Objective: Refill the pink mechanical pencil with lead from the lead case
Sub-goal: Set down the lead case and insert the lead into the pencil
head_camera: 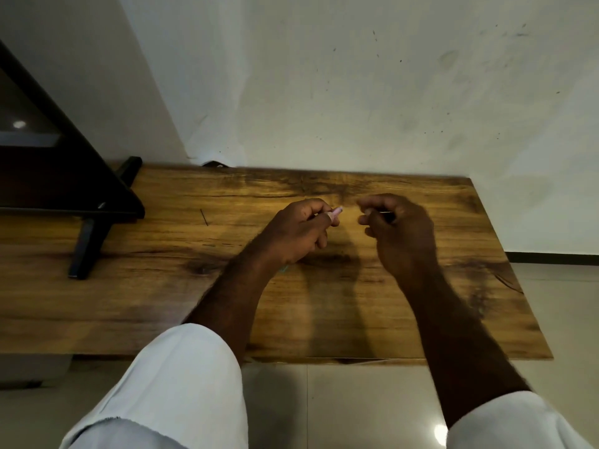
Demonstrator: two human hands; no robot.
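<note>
The left hand (pixel 298 234) curls round the pink mechanical pencil (pixel 336 211), whose pale end pokes out past the thumb towards the right hand (pixel 398 231). The two hands are near each other but apart, both above the wooden worktop (pixel 421 319). The right hand, slightly blurred, pinches a thin dark item (pixel 387 214) between thumb and fingers; what it is cannot be told. Well to the left of the left hand a thin dark stick (pixel 204 217) lies on the wood, and beyond it stands a black stand (pixel 84 247). A white sleeve (pixel 181 384) covers the left upper arm.
</note>
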